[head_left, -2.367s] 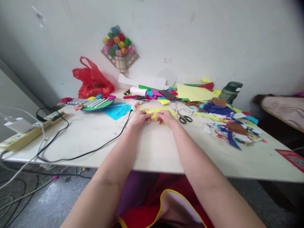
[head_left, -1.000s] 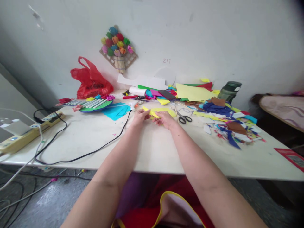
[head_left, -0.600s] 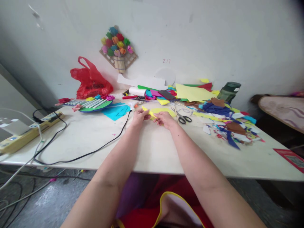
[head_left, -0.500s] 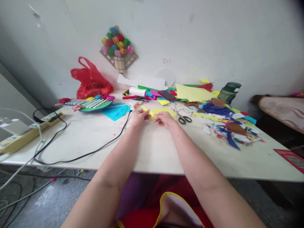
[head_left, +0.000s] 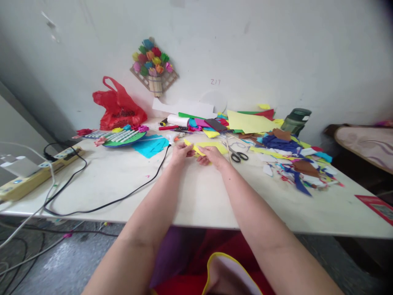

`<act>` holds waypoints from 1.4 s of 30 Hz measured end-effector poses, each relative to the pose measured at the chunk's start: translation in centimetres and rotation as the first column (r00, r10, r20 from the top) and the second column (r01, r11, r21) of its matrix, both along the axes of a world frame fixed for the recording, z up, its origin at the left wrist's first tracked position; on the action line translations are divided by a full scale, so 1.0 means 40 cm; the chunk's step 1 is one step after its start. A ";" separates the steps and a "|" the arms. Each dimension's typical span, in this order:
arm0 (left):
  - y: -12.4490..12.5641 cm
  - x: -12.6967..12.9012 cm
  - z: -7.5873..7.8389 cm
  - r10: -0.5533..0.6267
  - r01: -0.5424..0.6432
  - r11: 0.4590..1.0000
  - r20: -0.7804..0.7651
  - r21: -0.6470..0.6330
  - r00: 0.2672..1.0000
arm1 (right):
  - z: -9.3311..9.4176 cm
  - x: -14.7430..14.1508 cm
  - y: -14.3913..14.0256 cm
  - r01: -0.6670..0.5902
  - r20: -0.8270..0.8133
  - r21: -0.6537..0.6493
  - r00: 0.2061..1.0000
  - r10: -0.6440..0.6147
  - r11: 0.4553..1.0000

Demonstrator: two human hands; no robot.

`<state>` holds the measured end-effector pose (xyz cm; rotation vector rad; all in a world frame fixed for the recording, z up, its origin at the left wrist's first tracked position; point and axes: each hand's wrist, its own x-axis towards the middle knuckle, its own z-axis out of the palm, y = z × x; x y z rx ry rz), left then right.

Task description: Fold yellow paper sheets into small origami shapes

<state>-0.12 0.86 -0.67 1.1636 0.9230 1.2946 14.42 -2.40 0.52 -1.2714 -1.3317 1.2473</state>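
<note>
Little has moved since the earlier frame: both hands remain at the middle of the counter (head_left: 196, 196), pinching the same yellow paper strip (head_left: 197, 150). Left hand (head_left: 181, 153) has its fingers closed on the strip's left end, right hand (head_left: 211, 156) has its fingers closed on the right end. Scissors (head_left: 238, 155) lie just right of the hands, paper scraps (head_left: 291, 162) farther right, and a black cable (head_left: 135, 190) runs left.
</note>
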 end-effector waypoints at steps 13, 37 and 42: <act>0.001 0.009 -0.016 -0.142 0.142 0.990 -0.069 -0.012 0.987 | 0.002 -0.009 -0.006 -0.015 0.067 0.078 0.998 0.010 0.997; 0.008 0.011 -0.007 0.136 -0.146 0.986 0.110 0.085 0.985 | -0.008 -0.034 0.007 0.103 0.132 0.194 0.983 -0.130 0.976; 0.006 0.014 -0.005 0.130 -0.138 0.987 0.101 0.083 0.986 | 0.000 -0.024 -0.002 0.076 0.043 0.098 0.996 -0.080 0.992</act>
